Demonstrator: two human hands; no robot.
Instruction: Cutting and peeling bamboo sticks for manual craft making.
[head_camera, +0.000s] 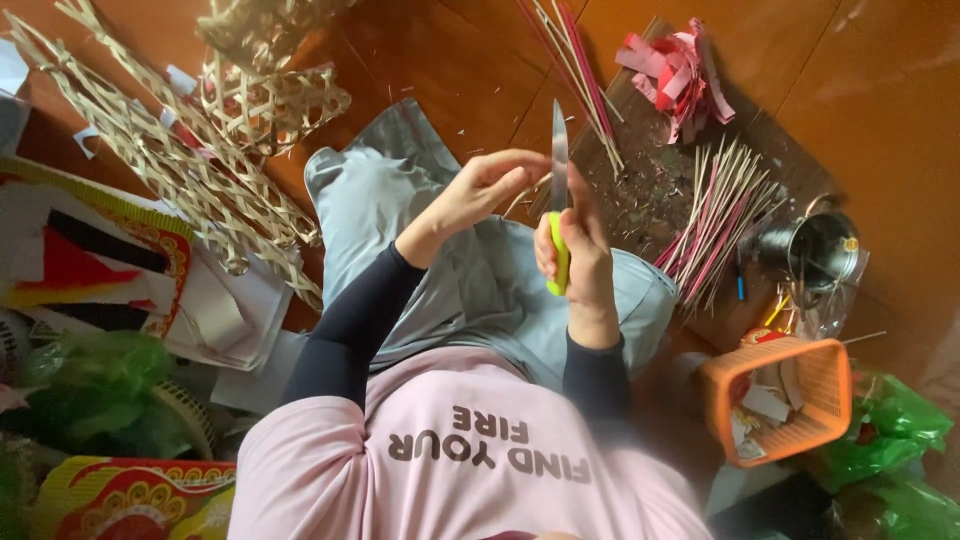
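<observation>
The right hand (585, 255) grips a yellow-handled knife (558, 190), blade up. The left hand (490, 185) pinches a thin bamboo stick (528, 193) beside the blade.

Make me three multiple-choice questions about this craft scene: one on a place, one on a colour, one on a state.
1. Where is the orange plastic basket?
A. beside the person's right knee
B. on the woven bamboo lattice
C. inside the metal pot

2. What colour is the knife handle?
A. red
B. yellow-green
C. black

3. How is the knife blade held?
A. lying flat on the floor
B. tip pointing away from the person
C. folded shut

Answers: 1 A, it stands on the floor there. 2 B, it shows in the right hand. 3 B, the blade rises past the left hand.
</observation>
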